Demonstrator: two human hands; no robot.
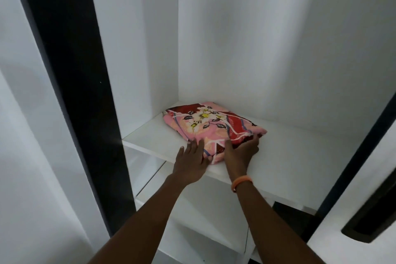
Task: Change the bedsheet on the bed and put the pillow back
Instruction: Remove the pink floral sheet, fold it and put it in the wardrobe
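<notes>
The left hand (191, 162) lies flat with straight fingers against the near edge of a folded bedsheet (211, 126), pink and red with a flower print. The right hand (243, 151), an orange band (241, 182) at its wrist, grips the sheet's near right corner. The sheet rests on a white shelf (295, 156) inside an open white wardrobe (257, 38); a lower shelf (199, 225) shows beneath. A black door edge (70, 81) stands at left.

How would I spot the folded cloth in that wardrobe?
Look into the open white wardrobe, at the shelf level with both hands. The folded bedsheet lies at its left rear, the only thing there: pink and red with white flowers.
</notes>
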